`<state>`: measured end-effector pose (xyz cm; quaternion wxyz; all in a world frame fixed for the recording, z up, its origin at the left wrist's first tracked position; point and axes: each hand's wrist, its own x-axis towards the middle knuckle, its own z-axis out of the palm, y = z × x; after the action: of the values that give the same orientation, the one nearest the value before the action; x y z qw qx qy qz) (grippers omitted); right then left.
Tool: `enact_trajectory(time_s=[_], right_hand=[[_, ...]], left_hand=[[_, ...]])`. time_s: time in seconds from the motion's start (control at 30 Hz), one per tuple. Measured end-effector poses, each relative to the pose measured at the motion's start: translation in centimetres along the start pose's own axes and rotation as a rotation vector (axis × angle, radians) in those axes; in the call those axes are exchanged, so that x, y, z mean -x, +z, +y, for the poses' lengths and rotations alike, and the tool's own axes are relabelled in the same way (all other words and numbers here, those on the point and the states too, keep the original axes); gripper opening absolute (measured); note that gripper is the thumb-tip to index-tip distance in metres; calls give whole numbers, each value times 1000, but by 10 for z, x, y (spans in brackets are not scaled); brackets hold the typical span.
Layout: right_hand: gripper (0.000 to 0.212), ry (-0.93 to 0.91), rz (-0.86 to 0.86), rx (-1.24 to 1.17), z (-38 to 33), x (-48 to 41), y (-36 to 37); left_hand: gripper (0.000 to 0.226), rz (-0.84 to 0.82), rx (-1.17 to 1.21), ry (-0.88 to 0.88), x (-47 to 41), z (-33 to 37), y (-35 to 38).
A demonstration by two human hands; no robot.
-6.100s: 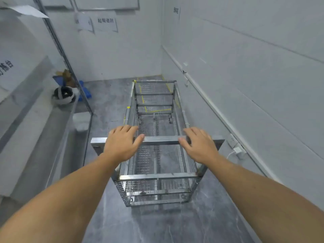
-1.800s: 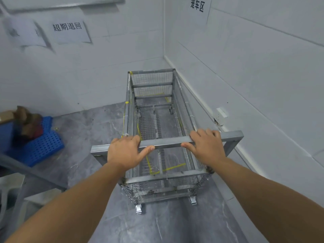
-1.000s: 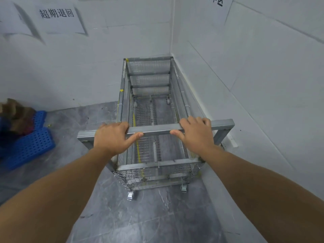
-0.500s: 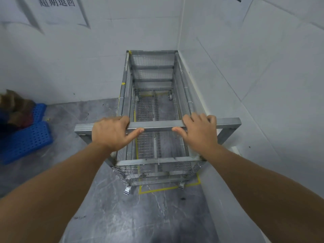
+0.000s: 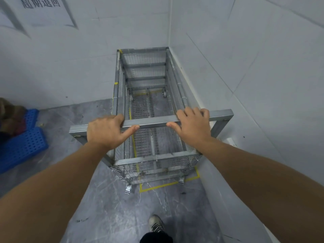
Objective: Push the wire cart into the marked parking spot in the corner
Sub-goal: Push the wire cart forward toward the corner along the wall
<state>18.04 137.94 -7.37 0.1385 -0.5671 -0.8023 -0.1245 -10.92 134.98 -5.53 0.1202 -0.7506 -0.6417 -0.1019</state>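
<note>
The wire cart (image 5: 149, 79) is a tall, empty metal mesh cage on small castors. Its far end stands against the back wall and its right side runs along the right wall, in the room's corner. My left hand (image 5: 107, 132) and my right hand (image 5: 192, 125) both grip the cart's flat metal handle bar (image 5: 151, 122). Yellow floor tape (image 5: 157, 186) of the marked parking spot shows just behind the cart's near end and through its mesh floor. The cart's near left castor sits just left of the tape corner.
Blue perforated plastic crates (image 5: 22, 146) with brown items on them lie on the floor at the left. A paper sign (image 5: 41, 7) hangs on the back wall. My shoe (image 5: 155, 223) is on the grey floor behind the cart. A white socket (image 5: 229, 141) sits low on the right wall.
The cart has rolled forward along the right wall into the corner. The yellow tape line has come out from under the cart and now lies behind its near end.
</note>
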Motion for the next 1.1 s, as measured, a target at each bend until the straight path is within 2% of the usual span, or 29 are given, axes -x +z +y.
enact_trajectory(time_s=[0.67,1.1], right_hand=[[67,49,-4,-40,-10,4,-5],[63,64,-22,-131,-11,3,-4]], left_hand=[[70,-22,-9,5,5,-4,-9],[69,-26,9,-8,4,-8,-3]])
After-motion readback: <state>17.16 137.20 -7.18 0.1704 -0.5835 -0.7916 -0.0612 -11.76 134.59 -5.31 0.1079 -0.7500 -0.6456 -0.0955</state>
